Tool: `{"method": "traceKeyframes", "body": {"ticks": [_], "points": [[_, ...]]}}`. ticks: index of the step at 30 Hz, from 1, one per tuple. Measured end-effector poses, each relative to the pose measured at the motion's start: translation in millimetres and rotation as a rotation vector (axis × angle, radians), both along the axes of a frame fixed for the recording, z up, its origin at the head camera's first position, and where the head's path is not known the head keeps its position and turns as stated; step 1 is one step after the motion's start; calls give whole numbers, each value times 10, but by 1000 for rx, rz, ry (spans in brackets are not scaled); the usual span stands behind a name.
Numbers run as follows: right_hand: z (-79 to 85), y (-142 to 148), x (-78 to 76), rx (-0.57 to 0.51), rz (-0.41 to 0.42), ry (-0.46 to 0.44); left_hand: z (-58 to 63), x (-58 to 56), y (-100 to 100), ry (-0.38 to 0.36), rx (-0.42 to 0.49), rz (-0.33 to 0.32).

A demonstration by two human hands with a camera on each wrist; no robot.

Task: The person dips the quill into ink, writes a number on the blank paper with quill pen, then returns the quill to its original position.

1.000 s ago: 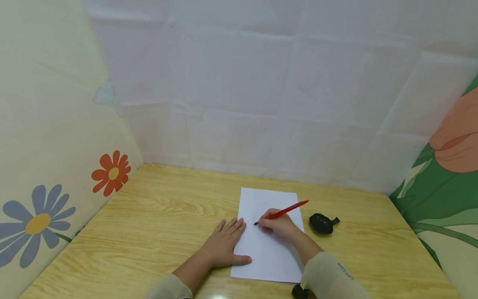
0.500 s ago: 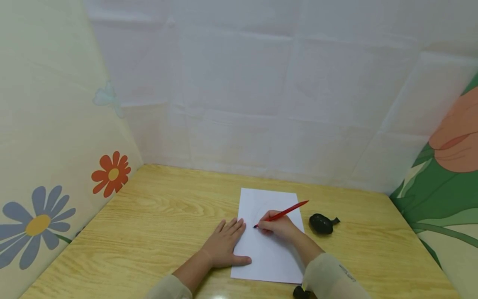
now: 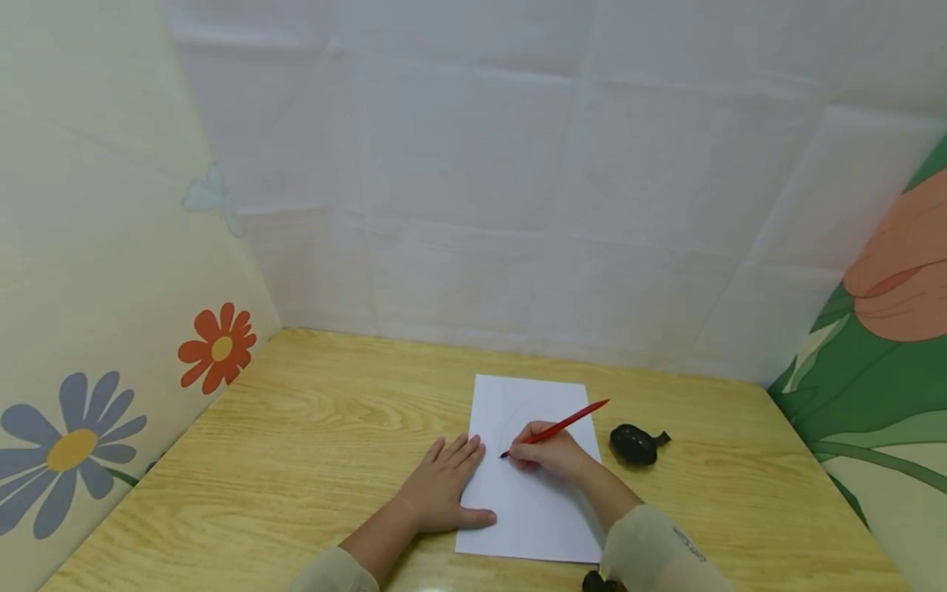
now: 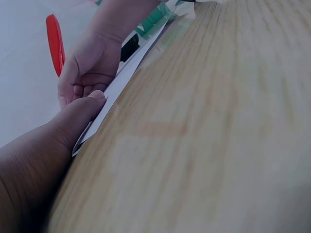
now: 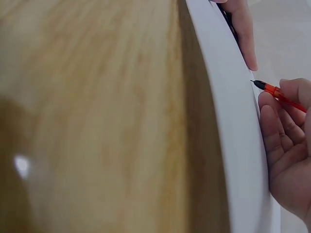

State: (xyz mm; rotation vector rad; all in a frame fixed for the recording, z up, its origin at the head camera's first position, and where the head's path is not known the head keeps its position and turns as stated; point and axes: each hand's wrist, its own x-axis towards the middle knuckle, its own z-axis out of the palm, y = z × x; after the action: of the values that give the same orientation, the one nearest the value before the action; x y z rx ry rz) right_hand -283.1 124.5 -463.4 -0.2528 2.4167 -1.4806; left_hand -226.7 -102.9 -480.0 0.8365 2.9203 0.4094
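A white sheet of paper (image 3: 528, 518) lies on the wooden table, a faint curved line on its upper part. My left hand (image 3: 440, 489) rests flat across its left edge, fingers spread and thumb on the paper. Over the sheet's middle, my right hand (image 3: 549, 450) pinches a red pen (image 3: 573, 418) between thumb and fingers. The pen leans to the upper right, its dark tip at the paper. The right wrist view shows the same pen (image 5: 286, 98) with a black cone and thin point, while the curled lower fingers rest on the sheet.
A shiny black rounded object (image 3: 634, 445) with a short tail lies right of the paper. Another small black object (image 3: 594, 581) sits by the right sleeve, partly hidden. A white cloth backdrop (image 3: 473, 205) and flower-printed side panels (image 3: 72, 448) enclose the table (image 3: 333, 411).
My right hand and the pen tip have moved slightly down the sheet, toward me. The left hand stays in place on the paper. The head view has shifted a little.
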Motion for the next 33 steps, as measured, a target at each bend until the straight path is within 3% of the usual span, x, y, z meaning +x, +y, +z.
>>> {"method": "traceKeyframes", "body": {"ticks": [33], "points": [[2, 78, 82, -56, 122, -32, -4, -13, 1, 18, -7, 1]]}}
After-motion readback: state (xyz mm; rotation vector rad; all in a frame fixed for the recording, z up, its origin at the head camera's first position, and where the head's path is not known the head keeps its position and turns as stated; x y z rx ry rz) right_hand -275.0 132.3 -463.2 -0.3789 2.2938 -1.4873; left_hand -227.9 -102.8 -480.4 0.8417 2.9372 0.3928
